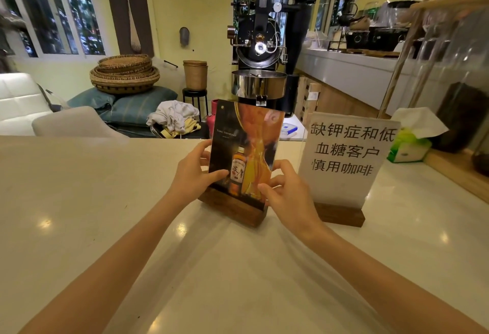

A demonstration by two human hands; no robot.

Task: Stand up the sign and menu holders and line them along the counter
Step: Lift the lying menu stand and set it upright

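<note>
Both hands are clamped on the same thing here: the left hand (194, 172) pinches the left edge of the whisky menu holder (244, 153), thumb across the front, and the right hand (287, 190) grips the lower right edge with its fingers curled round the acrylic. The holder is upright on the bench (92, 201), its wooden base (232, 208) looking flat down, though it sits a bit skewed next to the text sign holder (344, 156) just to the right, which already stands on its own wooden block. My worry is that all the grip is on the tall clear panel, not the base, so any push to straighten it could lever the panel in its slot or tip the whole thing backwards, and the far edge of the bench is right behind it with a drop to the floor. Swinging it right could also knock the neighbouring sign, since the two bases are close. Plenty of bare bench to the left and toward the person, so sliding that way looks safest. The tissue box (408, 145) sits well off to the right, out of the way.
</note>
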